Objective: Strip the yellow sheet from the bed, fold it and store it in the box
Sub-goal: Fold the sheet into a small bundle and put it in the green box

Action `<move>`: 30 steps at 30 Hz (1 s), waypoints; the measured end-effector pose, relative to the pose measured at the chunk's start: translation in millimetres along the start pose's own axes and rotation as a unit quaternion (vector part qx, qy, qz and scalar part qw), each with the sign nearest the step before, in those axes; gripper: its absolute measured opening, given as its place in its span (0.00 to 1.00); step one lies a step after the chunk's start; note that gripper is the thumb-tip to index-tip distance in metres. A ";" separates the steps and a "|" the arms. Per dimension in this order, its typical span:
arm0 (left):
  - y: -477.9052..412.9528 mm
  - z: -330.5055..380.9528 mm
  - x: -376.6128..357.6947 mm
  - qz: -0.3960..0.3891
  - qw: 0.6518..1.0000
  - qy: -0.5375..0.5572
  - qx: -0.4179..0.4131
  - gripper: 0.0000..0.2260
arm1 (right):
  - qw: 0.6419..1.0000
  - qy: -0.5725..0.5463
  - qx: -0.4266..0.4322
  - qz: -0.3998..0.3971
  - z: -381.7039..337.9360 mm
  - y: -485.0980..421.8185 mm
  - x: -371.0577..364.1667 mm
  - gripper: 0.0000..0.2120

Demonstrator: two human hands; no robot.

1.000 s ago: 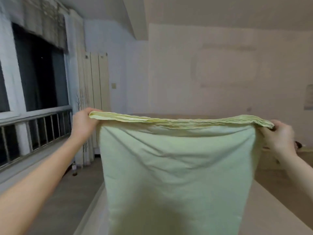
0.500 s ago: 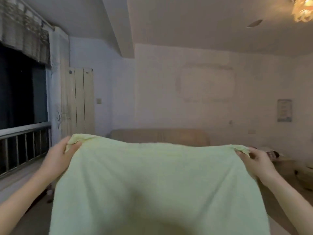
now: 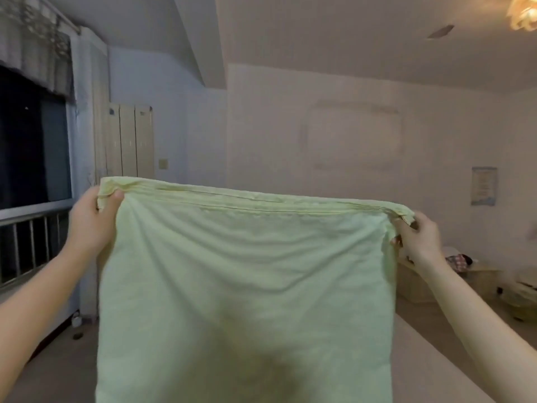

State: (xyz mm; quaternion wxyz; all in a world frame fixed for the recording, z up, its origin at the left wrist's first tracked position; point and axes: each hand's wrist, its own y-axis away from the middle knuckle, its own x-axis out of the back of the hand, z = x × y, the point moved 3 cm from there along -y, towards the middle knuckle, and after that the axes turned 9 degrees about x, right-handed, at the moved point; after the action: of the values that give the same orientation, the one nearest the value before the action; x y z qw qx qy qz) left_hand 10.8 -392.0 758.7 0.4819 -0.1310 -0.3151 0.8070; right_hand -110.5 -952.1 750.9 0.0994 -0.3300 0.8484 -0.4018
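The pale yellow sheet (image 3: 247, 286) hangs folded in several layers in front of me, its top edge stretched level between my hands. My left hand (image 3: 93, 222) grips the top left corner, thumb over the front. At the top right corner my right hand (image 3: 418, 239) pinches the layered edge. The sheet's lower part runs out of the frame at the bottom. A strip of the bare bed (image 3: 430, 367) shows at lower right behind the sheet. No box is in sight.
A dark window with a railing (image 3: 32, 248) lines the left wall, with floor (image 3: 58, 359) below it. Low pale furniture with clutter (image 3: 465, 271) stands at the far right. A ceiling lamp (image 3: 523, 13) glows at top right.
The sheet's top edge dipped toward me half a second ago and is raised and stretched flat again now. My view has tilted upward, showing more ceiling. Both hands kept their hold on the corners.
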 end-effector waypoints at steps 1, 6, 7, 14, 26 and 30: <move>5.3 -0.7 -0.7 -0.029 0.999 -0.006 0.013 0.12 | 1.000 0.000 -0.016 -0.020 2.4 6.0 1.2 0.07; 61.1 -39.6 0.3 -0.117 0.990 -0.026 0.074 0.12 | 0.997 -0.002 -0.059 -0.052 32.5 54.8 16.8 0.04; 70.7 -42.3 0.1 -0.118 0.990 -0.010 0.079 0.11 | 0.997 -0.012 -0.065 -0.041 37.1 63.4 19.4 0.05; 73.2 -4.0 22.7 -0.099 0.991 0.086 0.022 0.09 | 0.989 -0.125 -0.080 0.011 22.7 55.2 49.8 0.05; -6.1 -147.8 -97.3 -0.172 0.898 -0.362 0.184 0.13 | 0.919 0.037 -0.317 -0.232 148.0 16.7 -101.1 0.07; -36.9 -131.0 -118.0 -0.089 0.962 -0.120 0.230 0.11 | 0.958 -0.069 -0.258 -0.102 148.9 -26.0 -129.4 0.18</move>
State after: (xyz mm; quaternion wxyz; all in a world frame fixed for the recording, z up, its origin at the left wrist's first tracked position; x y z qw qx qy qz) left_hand 163.1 -431.0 670.8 0.5278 0.1098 -0.1869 0.8213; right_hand 65.3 -973.0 660.0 0.0280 -0.4558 0.8762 -0.1539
